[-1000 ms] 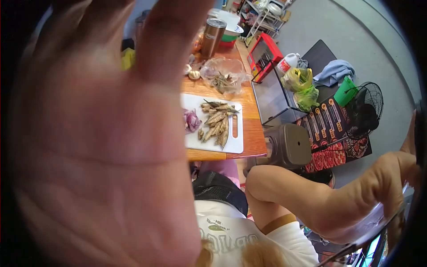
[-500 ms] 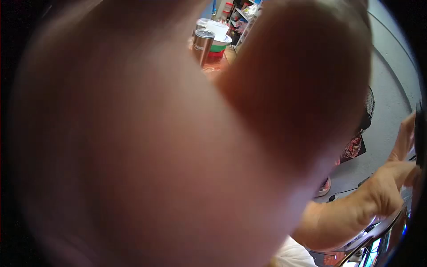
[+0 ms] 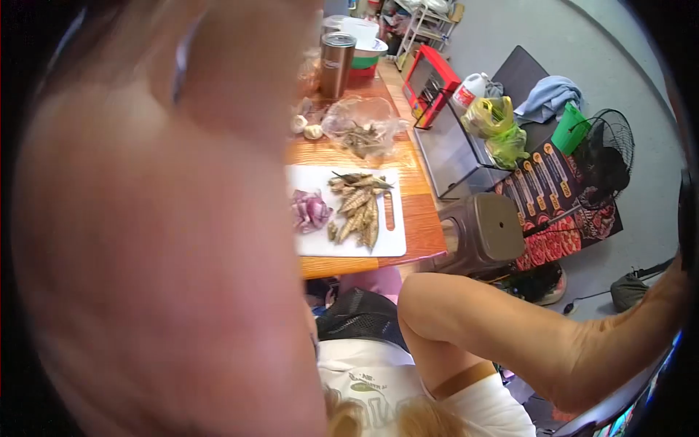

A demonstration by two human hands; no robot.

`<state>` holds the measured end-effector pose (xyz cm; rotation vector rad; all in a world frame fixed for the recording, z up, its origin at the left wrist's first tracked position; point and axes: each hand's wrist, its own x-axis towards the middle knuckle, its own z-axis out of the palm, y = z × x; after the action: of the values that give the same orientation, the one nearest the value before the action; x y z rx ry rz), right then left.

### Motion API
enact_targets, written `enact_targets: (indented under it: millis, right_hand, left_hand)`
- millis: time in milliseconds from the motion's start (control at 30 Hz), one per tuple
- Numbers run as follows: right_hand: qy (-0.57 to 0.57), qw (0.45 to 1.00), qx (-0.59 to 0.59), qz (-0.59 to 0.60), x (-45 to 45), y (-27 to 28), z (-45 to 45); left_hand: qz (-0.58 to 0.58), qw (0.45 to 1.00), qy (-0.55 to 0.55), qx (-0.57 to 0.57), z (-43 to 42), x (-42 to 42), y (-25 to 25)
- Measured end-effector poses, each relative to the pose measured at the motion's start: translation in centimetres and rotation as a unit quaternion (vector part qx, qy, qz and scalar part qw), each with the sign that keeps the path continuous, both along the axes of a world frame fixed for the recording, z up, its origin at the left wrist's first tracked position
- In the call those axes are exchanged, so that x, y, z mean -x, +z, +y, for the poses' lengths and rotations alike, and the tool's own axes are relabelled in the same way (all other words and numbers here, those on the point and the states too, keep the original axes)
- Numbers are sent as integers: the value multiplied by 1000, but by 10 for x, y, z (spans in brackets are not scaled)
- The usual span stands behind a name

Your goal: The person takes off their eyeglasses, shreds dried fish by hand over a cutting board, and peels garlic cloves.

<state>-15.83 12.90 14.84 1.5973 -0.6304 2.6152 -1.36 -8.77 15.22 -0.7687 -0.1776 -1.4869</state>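
Note:
Very close to the camera, my left hand (image 3: 167, 218) covers the left side, blurred, its palm towards the lens. Its fingers point up with a narrow gap between them; no object shows in the palm. My right hand (image 3: 664, 295) is at the far right edge, its fingers hidden. Beyond my left hand lies a white cutting board (image 3: 349, 246) on the wooden table (image 3: 422, 226). The board bears peeled purple shallots (image 3: 311, 211) and a pile of brownish, ridged pieces (image 3: 354, 207). Behind it are garlic bulbs (image 3: 312, 132) and a clear plastic bag (image 3: 364, 120).
A metal tumbler (image 3: 337, 65) stands near bowls at the back. To the right are a red-framed box (image 3: 431, 84), a clear case (image 3: 455, 160), a yellow-green bag (image 3: 502, 135), a brown stool (image 3: 491, 229), a black fan (image 3: 608, 160) and a menu board (image 3: 542, 197).
My left hand has drawn back leftwards, uncovering the board and table it hid half a second ago. My right forearm now reaches further towards the right edge, and its fingers have left sight.

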Motion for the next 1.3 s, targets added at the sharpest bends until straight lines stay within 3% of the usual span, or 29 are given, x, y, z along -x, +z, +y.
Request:
enact_targets:
  millis: [433,1300]
  right_hand:
    - [40,994,-18,-96,-10,-37,-13]
    - [-17,989,58,-136,5,-46,-38]
  left_hand:
    - [-93,985,136,-55,3,-43,-19]
    - [-119,954,274,-41,-24,-39,-11]
